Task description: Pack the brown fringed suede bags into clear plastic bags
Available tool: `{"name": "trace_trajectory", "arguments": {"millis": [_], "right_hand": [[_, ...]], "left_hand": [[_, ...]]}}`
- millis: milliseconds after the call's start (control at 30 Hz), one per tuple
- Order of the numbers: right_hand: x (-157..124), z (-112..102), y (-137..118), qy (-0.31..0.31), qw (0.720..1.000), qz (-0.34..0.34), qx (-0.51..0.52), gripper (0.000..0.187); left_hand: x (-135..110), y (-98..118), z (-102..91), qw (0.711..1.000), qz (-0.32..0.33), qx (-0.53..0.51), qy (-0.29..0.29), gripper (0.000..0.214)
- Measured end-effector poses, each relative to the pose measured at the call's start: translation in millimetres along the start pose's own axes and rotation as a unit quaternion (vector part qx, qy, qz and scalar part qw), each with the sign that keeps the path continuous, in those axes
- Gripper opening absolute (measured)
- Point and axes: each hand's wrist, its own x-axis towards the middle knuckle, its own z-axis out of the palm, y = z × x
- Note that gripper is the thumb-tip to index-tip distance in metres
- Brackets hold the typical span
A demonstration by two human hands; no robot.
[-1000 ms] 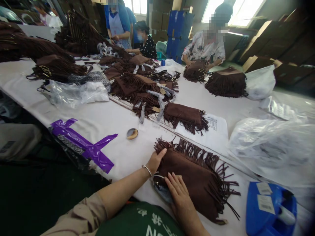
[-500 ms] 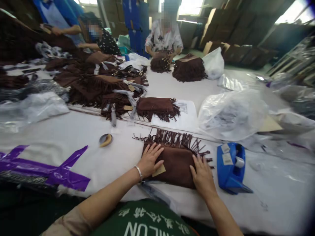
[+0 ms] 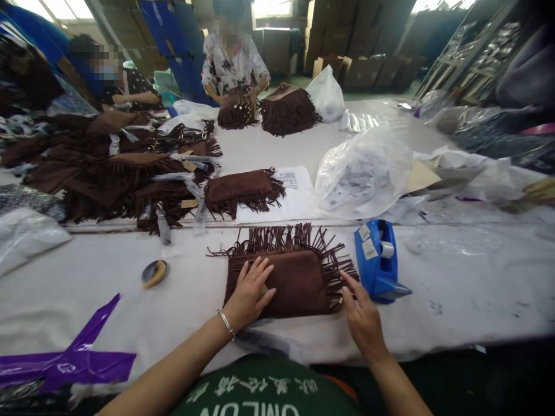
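Observation:
A brown fringed suede bag (image 3: 299, 277) lies flat on the white table (image 3: 455, 289) right in front of me. My left hand (image 3: 249, 292) rests on its left part, fingers spread and flat. My right hand (image 3: 362, 315) touches the bag's right edge by the fringe, its fingers stretched forward. A clear plastic sleeve (image 3: 264, 341) pokes out from under the bag's near edge.
A blue tape dispenser (image 3: 379, 260) stands just right of the bag. A second fringed bag (image 3: 243, 188) lies on a printed sheet behind. A heap of brown bags (image 3: 108, 173) fills the left. Clear plastic bags (image 3: 364, 173) lie at right. Purple tape (image 3: 73, 361) near left. Other people work at the far end.
My view has swung right, so the bag now sits squarely before me. My right hand slid from the bag's face to its right edge; my left stays flat on it.

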Motion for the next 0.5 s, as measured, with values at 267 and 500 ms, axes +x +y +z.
{"name": "trace_trajectory", "arguments": {"millis": [267,500], "right_hand": [[-64,-12,0,-0.115,0.819,0.412,0.383,0.061],[-40,1,-18,-0.203,0.735,0.379,0.524,0.041]], "left_hand": [[10,48,34.8,0.982,0.147,0.044,-0.109,0.059],[12,50,43.0,0.979,0.179,0.061,-0.081,0.043]]}}
